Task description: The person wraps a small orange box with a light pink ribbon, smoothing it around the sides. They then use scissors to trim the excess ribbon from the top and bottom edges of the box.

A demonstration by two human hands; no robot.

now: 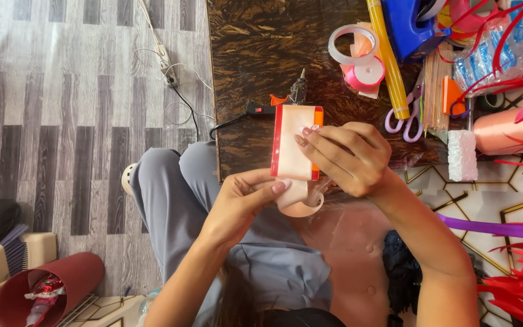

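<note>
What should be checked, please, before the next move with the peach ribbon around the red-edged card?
1. Left hand grips the ribbon at the lower edge of the card: ok.
2. Right hand fingertips press the ribbon onto the card: ok.
3. Ribbon lies flat on the card: ok.
4. Ribbon tail curls free below: ok.
5. Glue gun lies clear of both hands: ok.
6. Glue gun hot: cannot tell.
7. Scissors lie nearby: ok.
</note>
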